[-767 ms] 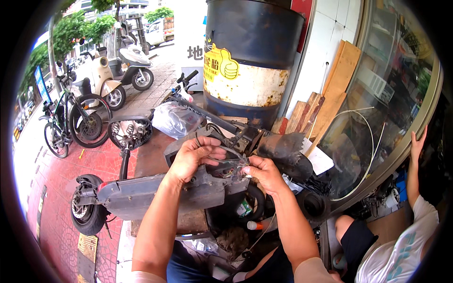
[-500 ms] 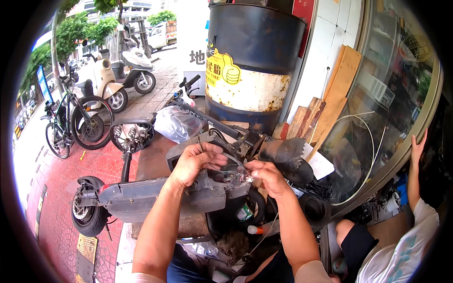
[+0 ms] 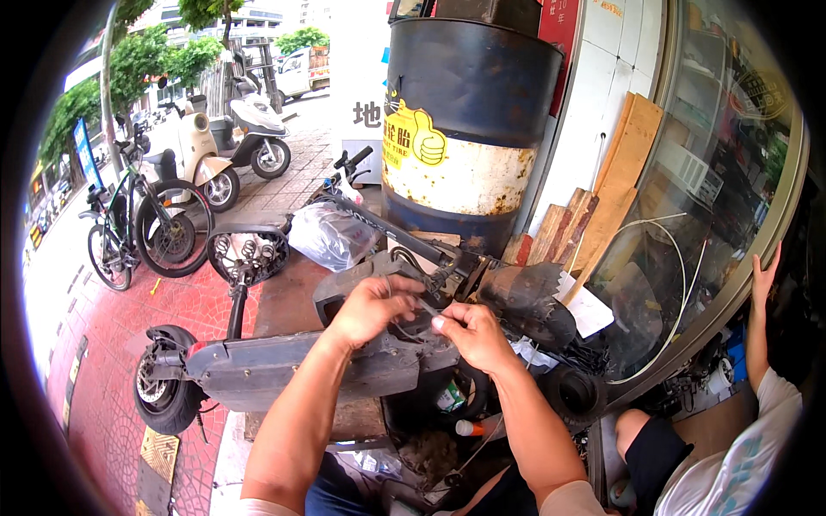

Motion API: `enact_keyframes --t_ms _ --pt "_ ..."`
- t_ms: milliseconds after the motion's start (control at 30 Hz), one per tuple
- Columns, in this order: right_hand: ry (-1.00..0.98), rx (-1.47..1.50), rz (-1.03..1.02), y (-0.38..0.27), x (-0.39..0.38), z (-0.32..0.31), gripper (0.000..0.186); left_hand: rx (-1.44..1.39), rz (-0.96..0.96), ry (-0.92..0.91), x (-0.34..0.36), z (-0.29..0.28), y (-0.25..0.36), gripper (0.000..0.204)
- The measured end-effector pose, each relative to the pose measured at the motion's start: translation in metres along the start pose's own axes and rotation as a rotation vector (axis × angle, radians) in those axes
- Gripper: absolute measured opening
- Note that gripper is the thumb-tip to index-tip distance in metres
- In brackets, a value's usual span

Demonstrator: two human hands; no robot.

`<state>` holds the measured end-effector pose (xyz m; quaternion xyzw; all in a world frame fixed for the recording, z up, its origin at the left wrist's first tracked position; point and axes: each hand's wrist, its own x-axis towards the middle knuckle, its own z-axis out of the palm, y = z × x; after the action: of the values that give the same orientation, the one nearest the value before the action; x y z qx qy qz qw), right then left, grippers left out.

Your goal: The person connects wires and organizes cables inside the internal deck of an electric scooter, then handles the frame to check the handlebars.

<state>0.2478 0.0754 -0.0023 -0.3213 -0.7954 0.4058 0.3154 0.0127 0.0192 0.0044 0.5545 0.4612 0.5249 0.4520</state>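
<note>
An electric kick scooter lies across low supports in front of me, its dark deck on its side. Over the front end of the deck, my left hand is closed in a pinch on a thin dark cable. Close beside it, my right hand pinches the same cable between thumb and forefinger. Loose thin wires show just below the fingers, partly hidden by them. The scooter's rear wheel sticks out at the left, and a seat frame with bare springs stands above the deck.
A large blue and white drum stands behind the scooter. Wooden boards lean by the glass door. Another person's hand rests on the door frame at the right. An orange-capped bottle lies below. A bicycle is parked at left.
My right hand has moved slightly up and left, nearer my left hand, and its grip has shifted along the cable. The whole view has shifted slightly.
</note>
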Motion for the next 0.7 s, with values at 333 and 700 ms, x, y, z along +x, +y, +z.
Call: enact_keyframes --t_ms 333,700 --pt "-0.276 0.414 0.061 0.018 -0.009 -0.017 0.02 0.001 0.006 -0.17 -0.008 0.01 0.005 0.019" --pt "-0.07 0.095 0.161 0.004 -0.011 0.003 0.021 0.087 0.012 -0.187 -0.007 0.002 -0.003 0.01"
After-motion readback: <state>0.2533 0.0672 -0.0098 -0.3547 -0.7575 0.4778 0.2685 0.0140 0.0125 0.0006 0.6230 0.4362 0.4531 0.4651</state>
